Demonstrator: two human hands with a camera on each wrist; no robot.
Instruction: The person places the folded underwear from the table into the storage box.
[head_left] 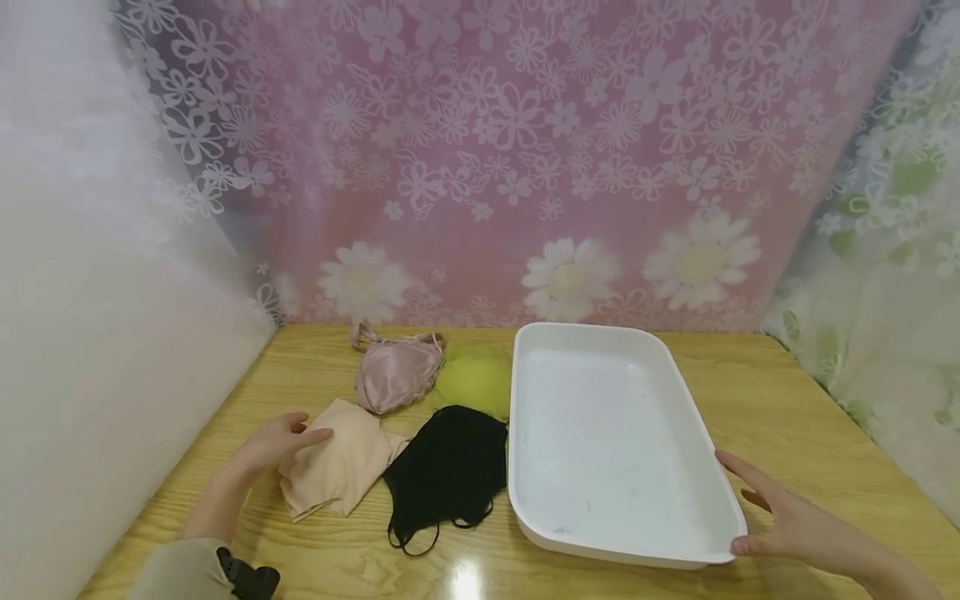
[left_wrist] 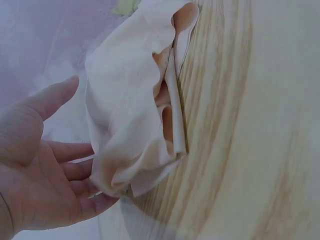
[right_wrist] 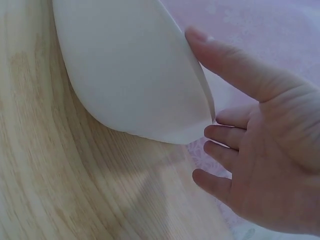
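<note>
My left hand (head_left: pixel 272 443) is at the left side of a folded beige garment (head_left: pixel 341 458), its thumb reaching over the fabric in the head view. In the left wrist view its fingers are spread, with their tips at the edge of the beige cloth (left_wrist: pixel 125 85). On the right, my right hand (head_left: pixel 798 521) has its fingertips at the outer side of a large white plastic tray (head_left: pixel 607 433), near the front right corner. The right wrist view shows the thumb by the tray's rim and the other fingers loosely bent beside the wall.
Between the beige garment and the tray lies a black top (head_left: pixel 453 467) with thin straps. Behind it are a mauve satin bra (head_left: pixel 397 372) and a yellow-green cloth (head_left: pixel 476 379). The wooden table (head_left: pixel 360 571) ends at a pink flowered curtain (head_left: pixel 465 208); a white wall stands left.
</note>
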